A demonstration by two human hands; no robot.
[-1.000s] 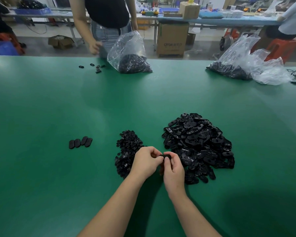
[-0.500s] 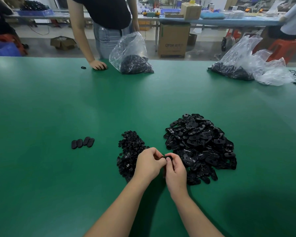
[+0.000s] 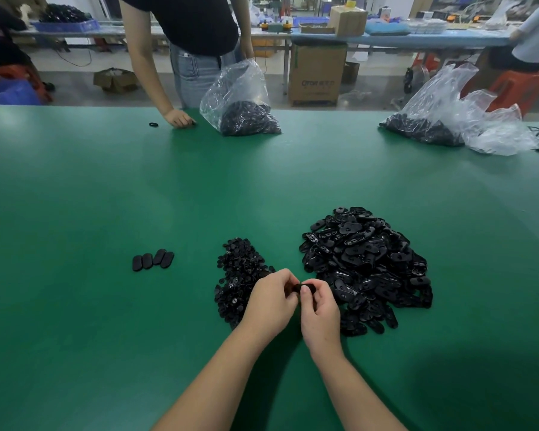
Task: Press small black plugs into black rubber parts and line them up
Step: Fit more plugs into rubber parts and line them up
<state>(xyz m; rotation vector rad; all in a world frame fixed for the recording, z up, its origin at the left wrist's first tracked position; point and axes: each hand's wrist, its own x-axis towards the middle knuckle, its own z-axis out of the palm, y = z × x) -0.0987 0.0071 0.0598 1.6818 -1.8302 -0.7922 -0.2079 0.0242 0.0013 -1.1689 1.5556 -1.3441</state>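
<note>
Both my hands meet low in the middle of the green table [image 3: 106, 197]. My left hand [image 3: 269, 301] and my right hand [image 3: 319, 309] together pinch one black rubber part [image 3: 299, 289] between their fingertips; most of it is hidden by the fingers. A heap of small black plugs [image 3: 238, 275] lies just left of my hands. A larger heap of oval black rubber parts [image 3: 364, 262] lies to the right. Several finished parts [image 3: 153, 259] stand in a short row further left.
A person in a black top stands at the far edge, one hand [image 3: 179, 118] resting on the table beside a clear bag of black parts [image 3: 240, 101]. A single loose part [image 3: 153, 124] lies nearby. More plastic bags [image 3: 448, 113] sit far right.
My hands stay together on the same part with only small finger shifts. The person opposite has put a hand down on the table over the loose parts there.
</note>
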